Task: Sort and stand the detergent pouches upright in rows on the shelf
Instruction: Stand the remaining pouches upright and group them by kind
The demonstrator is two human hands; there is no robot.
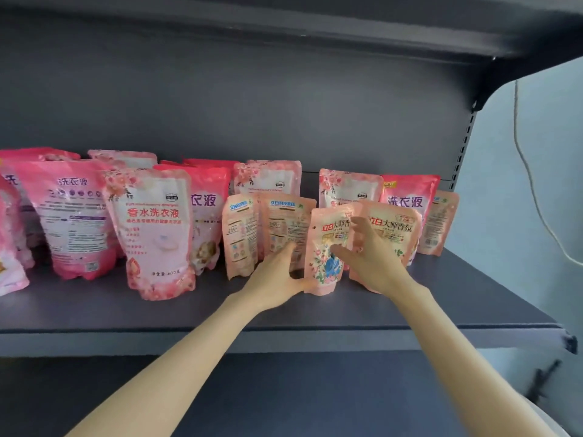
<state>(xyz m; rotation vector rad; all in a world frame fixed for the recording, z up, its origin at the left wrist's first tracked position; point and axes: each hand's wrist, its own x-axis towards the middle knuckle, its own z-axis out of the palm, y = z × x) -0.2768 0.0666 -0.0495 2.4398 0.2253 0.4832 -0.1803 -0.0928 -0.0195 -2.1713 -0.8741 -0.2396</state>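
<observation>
A small peach pouch with a blue flower (326, 257) stands on the dark shelf (441, 298), right of centre. My left hand (277, 275) grips its lower left edge, thumb in front at the base and fingers behind. My right hand (369, 257) has its fingers spread and straight, touching the pouch's right side and covering part of a second peach pouch (394, 228). Two more small peach pouches (239, 234) (287, 222) stand with their backs showing just left. Larger pink pouches (151, 228) (407, 197) stand in rows behind and to the left.
The shelf's front strip (284, 339) lies in front of the pouches. An upper shelf (284, 23) hangs overhead. A slotted upright (463, 143) closes the right end, with a pale wall and a cable (530, 171) beyond. A lower shelf (284, 392) lies beneath my arms.
</observation>
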